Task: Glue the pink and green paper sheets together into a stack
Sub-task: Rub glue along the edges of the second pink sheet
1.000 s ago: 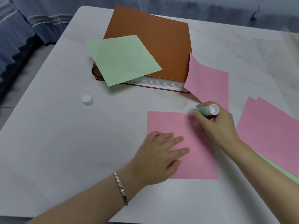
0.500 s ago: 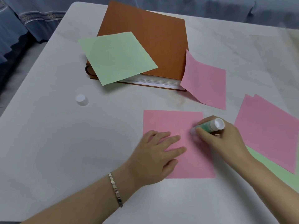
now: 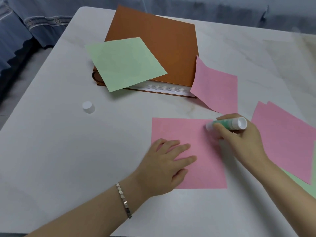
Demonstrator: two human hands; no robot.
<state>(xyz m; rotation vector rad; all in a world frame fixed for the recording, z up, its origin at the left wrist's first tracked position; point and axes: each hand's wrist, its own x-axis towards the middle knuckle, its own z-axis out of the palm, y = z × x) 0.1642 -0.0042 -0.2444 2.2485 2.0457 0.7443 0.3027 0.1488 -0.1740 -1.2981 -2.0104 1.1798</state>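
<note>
Left forearm enters from 7 o'clock, with a bracelet (image 3: 124, 200) on the wrist. The left hand (image 3: 164, 165) lies flat, fingers straight and spread, pressing the near left part of the pink sheet (image 3: 179, 130). That sheet lies flat on the table (image 3: 51, 151), just right of frame centre. The hand hides its near left corner.

Right forearm enters from 4 o'clock, cut off by the frame edge. The right hand (image 3: 242, 142) has its fingers curled round the glue stick (image 3: 227, 124), which lies almost level with its base toward 3 o'clock. Its tip is at the sheet's far right corner. Tip is blurred, so I can't tell whether it touches the paper.

At 3 o'clock is a pink stack (image 3: 287, 139), cut off by the right edge; at least two layers show at its far corner. A green sliver (image 3: 306, 187) pokes out under it at 4 o'clock, mostly hidden.

At 9 o'clock of the pink sheet, well apart, a white cap (image 3: 88, 106) stands on the table.

At 1 o'clock, a curled pink sheet (image 3: 217, 89) leans against the brown book (image 3: 162, 43). At 11 o'clock, a green sheet (image 3: 123, 64) lies on the book, overhanging its near left corner.

Beyond the table is blue cloth (image 3: 17, 31), dim.
</note>
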